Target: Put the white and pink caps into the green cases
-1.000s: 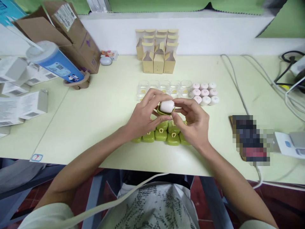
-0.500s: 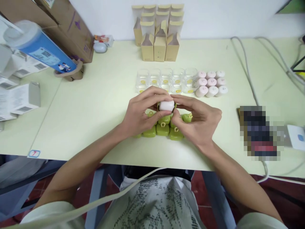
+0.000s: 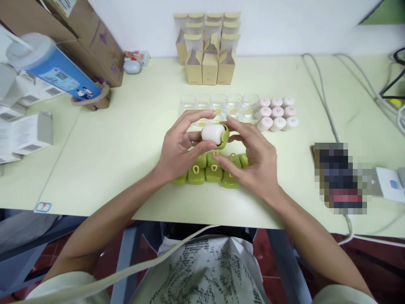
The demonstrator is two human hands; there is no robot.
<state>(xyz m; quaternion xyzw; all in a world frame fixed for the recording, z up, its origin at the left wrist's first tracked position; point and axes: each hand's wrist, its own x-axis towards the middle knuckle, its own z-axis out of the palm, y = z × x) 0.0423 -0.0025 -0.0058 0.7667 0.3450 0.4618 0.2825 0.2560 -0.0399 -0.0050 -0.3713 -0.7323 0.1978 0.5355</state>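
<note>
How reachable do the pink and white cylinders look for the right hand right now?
Probably yes: the cylinders stand just beyond the right hand, nothing seems to block the way, and the left hand grips the green and white piece.

- a brown cardboard box with purple print, at the back left near the white wall
- a blue cup with a pale lid and straw, in a brown holder
- white boxes with barcodes, piled at the far left
- a pale grey oval object just beside a small packet with orange print
- a label framed in blue, at the table's front edge
- a pixelated dark oblong on the right, a grey cable behind it
- black cable, far right
- green cloth, top right corner
- reddish floor below
</note>
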